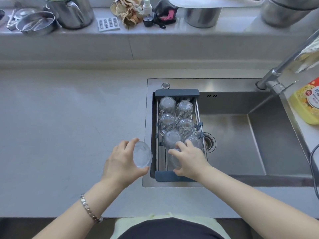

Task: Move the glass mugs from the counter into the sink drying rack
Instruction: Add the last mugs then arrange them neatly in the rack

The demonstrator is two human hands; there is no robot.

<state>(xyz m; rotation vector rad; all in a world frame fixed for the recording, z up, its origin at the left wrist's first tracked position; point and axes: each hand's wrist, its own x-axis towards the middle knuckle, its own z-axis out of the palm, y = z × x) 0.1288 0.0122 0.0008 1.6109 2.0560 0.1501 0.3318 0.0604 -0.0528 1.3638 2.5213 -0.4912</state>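
A dark-framed drying rack (177, 92) spans the left end of the steel sink (259, 138). Several clear glass mugs (167, 104) stand upside down in it, in two rows. My left hand (120, 161) grips one glass mug (142, 155) by its sides, base up, just left of the rack over the counter edge. My right hand (189, 160) is inside the rack's near end, fingers closed around another glass mug (176, 159) that is mostly hidden under the palm.
Grey counter (69, 126) stretches to the left. A faucet (283, 66) angles over the sink from the right, with a yellow detergent bottle (307, 104) beside it. Pots, a spray bottle (147, 11) and cloths line the back ledge.
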